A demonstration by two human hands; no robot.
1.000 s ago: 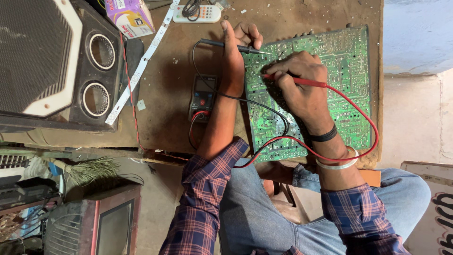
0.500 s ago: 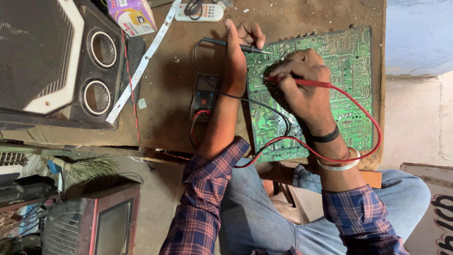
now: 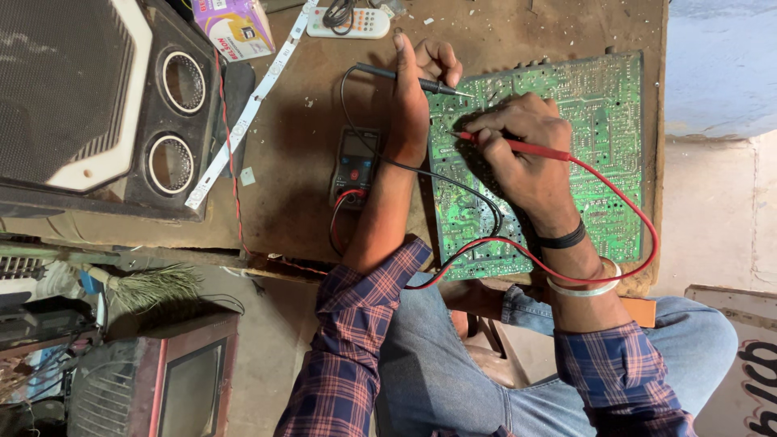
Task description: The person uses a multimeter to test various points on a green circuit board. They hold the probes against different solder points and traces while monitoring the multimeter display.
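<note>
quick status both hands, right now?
Left hand: closed on the black probe, tip on the green board.
Right hand: closed on the red probe, tip on the board.

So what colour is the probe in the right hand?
Red, with a red lead; the probe shows best in the head view, in the right hand.

- Circuit board point(image 3: 583, 146) lies on bench point(image 3: 291, 162), right side.
- Multimeter point(image 3: 354, 166) just left of board, betw. board & speaker point(image 3: 105, 105).
- Both hands on board: left hand point(image 3: 417, 97) w/ probe at its left edge, right hand point(image 3: 526, 154) mid-board.
</note>
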